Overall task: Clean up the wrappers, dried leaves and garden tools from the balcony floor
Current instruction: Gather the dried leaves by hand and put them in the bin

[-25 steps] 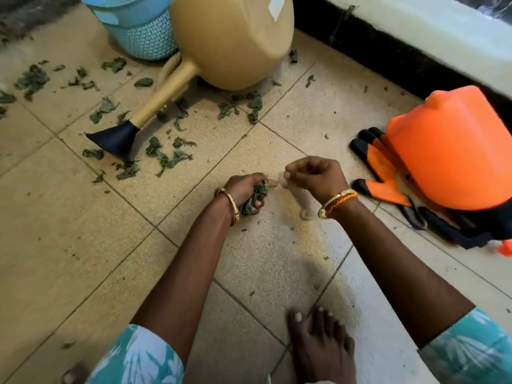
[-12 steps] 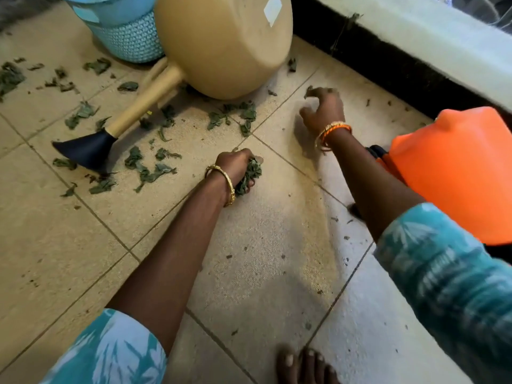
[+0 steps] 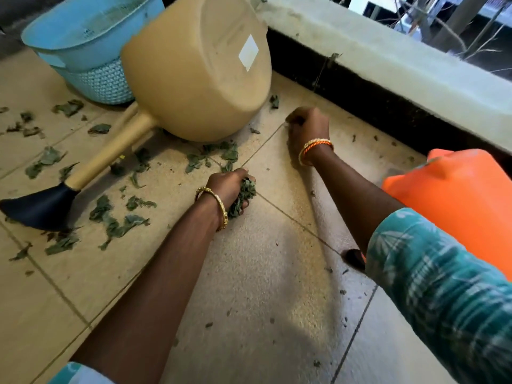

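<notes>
**Dried leaves: one handful held, the rest scattered on the balcony floor**

Left hand [image 3: 231, 189] has its fingers curled round a clump of dried leaves [image 3: 243, 196]; the clump sticks out below the fingers, and the hand sits low over the tiled floor [image 3: 263, 273] near a grout-line crossing. Gold bangle on that wrist.

Right hand [image 3: 307, 126] is stretched farther out, towards the base of the parapet wall [image 3: 388, 67]. Fingers bent down, tips at the floor next to a grout line. Cannot tell whether they hold a leaf; the fingertips are hidden under the knuckles. Gold and orange bangles on that wrist.

Loose leaves [image 3: 116, 225] lie scattered to the left of the left hand, thickest around the spout of the tan watering can [image 3: 194, 73]. More lie just in front of that hand, at the foot of the can body. One small leaf [image 3: 274, 101] lies between the can and the right hand. Fine crumbs are spread over the tiles near the viewer.

The watering can lies tipped over, with its long spout pointing left and ending in a black rose head [image 3: 38, 206] that rests on the floor. Behind it stands a light blue basket [image 3: 91, 51], touching or just beside the can. An orange plastic container [image 3: 457, 200] sits at the right, partly behind the teal patterned sleeve [image 3: 443, 286].
</notes>
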Available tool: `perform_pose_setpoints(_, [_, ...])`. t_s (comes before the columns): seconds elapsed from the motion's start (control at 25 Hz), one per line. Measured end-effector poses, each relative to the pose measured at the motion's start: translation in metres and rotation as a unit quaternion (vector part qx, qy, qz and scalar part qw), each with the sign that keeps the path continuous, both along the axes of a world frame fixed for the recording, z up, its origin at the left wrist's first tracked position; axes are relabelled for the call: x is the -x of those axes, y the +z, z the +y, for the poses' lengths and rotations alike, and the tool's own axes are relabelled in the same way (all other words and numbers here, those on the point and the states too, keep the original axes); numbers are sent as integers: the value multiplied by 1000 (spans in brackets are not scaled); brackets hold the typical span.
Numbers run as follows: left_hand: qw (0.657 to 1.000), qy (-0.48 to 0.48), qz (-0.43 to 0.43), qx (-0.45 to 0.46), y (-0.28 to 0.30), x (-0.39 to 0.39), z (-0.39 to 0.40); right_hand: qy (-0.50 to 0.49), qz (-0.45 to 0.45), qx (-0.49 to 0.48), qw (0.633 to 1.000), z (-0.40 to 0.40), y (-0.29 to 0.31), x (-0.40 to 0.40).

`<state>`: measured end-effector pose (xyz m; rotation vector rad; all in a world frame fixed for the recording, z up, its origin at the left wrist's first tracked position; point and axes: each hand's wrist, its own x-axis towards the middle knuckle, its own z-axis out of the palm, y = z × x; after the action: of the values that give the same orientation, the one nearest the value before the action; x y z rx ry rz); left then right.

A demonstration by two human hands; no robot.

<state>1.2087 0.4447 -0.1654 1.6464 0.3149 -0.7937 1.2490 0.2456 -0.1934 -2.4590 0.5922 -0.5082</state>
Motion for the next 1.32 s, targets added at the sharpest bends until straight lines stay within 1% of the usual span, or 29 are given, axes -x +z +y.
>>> perform_pose_setpoints(0.08, [1000,-5,-8,-2,2,-10,-8,-64,-41,-71,995,-11,14,-17])
perform_pose_setpoints(0.16, [1000,-10,-15,-10,1,-18,-12,-86,-39,-111,989,-21,17,-39])
perform_pose_setpoints(0.24, [1000,-10,-12,-14,0,-25,-12,-53,14,-154,987,-22,13,-55])
perform_pose_setpoints(0.32, [1000,-11,-11,-20,-3,-30,-9,12,77,-185,980,-15,6,-63])
perform_pose_setpoints(0.36, [1000,-10,-12,-25,-6,-31,-7,48,103,-160,981,-10,4,-62])
perform_pose_setpoints(0.44, [999,-7,-11,-30,-7,-31,-3,112,114,-86,983,0,0,-54])
perform_pose_setpoints(0.52, [1000,-5,-6,-30,-10,-28,1,150,101,-63,982,15,-2,-41])
perform_pose_setpoints(0.56, [1000,-5,-4,-29,-11,-26,3,171,94,-34,980,23,-5,-31])
perform_pose_setpoints(0.64, [1000,-4,4,-25,-13,-23,8,220,70,59,971,37,-13,-11])
perform_pose_setpoints(0.68, [1000,-5,9,-25,-13,-22,9,241,46,89,965,41,-16,-2])
perform_pose_setpoints(0.76, [1000,-6,18,-22,-12,-19,10,252,12,126,959,45,-21,10])
perform_pose_setpoints(0.8, [1000,-7,22,-19,-12,-18,10,245,13,150,958,47,-21,13])
perform_pose_setpoints(0.88, [999,-4,33,-9,-8,-14,8,220,44,183,957,50,-18,13])
perform_pose_setpoints(0.92, [999,-1,40,-1,-5,-12,6,207,57,175,961,52,-16,13])
perform_pose_setpoints(0.96, [999,2,47,10,-2,-10,5,181,65,135,972,52,-13,13])
perform_pose_setpoints(1.0, [998,5,55,20,1,-8,3,138,64,59,987,51,-7,16])
perform_pose_setpoints(1.04, [998,8,61,28,2,-7,1,83,53,-49,994,49,2,22])
perform_pose_setpoints(1.08, [997,8,66,33,3,-5,-2,39,26,-168,985,45,12,30])
perform_pose_setpoints(1.12, [997,5,65,35,4,-4,-4,14,-3,-277,961,43,20,40])
perform_pose_setpoints(1.16, [997,0,64,35,5,-1,-6,9,-28,-364,931,44,29,52])
perform_pose_setpoints(1.2, [997,-3,63,35,4,2,-10,16,-43,-416,908,48,36,64])
perform_pose_setpoints(1.24, [997,-3,63,36,6,6,-14,24,-47,-436,899,56,41,74])
perform_pose_setpoints(1.28, [998,2,56,34,5,9,-18,24,-49,-427,903,65,43,82])
perform_pose_setpoints(1.32, [998,10,49,31,8,13,-23,21,-50,-388,920,75,42,90])
